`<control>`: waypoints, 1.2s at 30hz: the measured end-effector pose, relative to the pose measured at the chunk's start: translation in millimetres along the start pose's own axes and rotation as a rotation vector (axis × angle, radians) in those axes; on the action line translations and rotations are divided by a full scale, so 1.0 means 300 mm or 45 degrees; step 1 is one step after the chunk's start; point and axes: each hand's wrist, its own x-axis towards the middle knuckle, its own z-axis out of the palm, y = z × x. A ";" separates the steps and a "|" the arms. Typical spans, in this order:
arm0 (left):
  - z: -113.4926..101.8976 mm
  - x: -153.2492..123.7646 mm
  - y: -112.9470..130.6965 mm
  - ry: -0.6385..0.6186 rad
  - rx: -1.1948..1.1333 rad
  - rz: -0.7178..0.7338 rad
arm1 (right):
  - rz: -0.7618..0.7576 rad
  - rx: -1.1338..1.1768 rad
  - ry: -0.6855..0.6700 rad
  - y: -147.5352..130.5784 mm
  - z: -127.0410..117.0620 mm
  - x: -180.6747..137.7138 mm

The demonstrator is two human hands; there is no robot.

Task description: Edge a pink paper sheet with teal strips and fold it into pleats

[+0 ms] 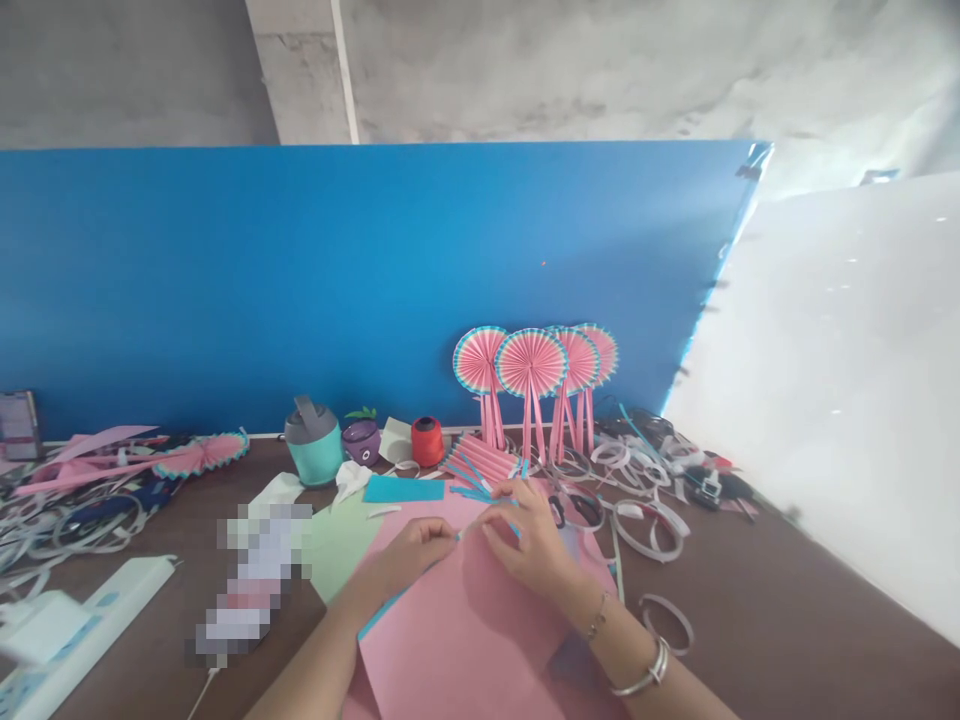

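Note:
A large pink paper sheet (472, 620) lies before me, with a blue strip (379, 615) along its left edge. My left hand (416, 550) is closed in a pinch over the sheet's upper left edge. A thin pale strip (470, 526) spans the small gap between my two hands. Its other end meets the curled thumb and fingers of my right hand (529, 535), which wears a bracelet and a silver bangle (651, 672) at the wrist. What exactly lies between the left fingertips is too small to tell. Pleated pink paper (484, 460) with blue strips sits just beyond.
Finished pink paper fans (531, 362) lean against the blue partition (337, 270). Along the back stand a teal container (315, 450), a purple pot (362, 443) and a red thread spool (427, 443). Scissors (577, 508) and tape rings (651, 530) lie right; a power strip (112, 620) left.

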 end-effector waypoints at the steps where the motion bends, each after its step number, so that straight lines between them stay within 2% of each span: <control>1: 0.002 -0.001 0.001 0.012 0.002 0.015 | -0.039 -0.055 -0.004 -0.011 -0.003 0.000; 6: 0.013 -0.008 0.013 0.085 0.041 0.106 | -0.116 -0.135 -0.066 -0.045 0.016 -0.009; 13: 0.033 -0.005 0.021 0.133 0.038 0.197 | -0.138 -0.220 -0.077 -0.028 0.047 -0.019; 21: 0.053 -0.008 0.023 0.192 0.136 0.273 | -0.028 -0.282 -0.231 -0.054 0.039 -0.015; 36: 0.065 -0.013 0.014 0.223 0.256 0.315 | 0.075 -0.173 -0.160 -0.052 0.050 -0.019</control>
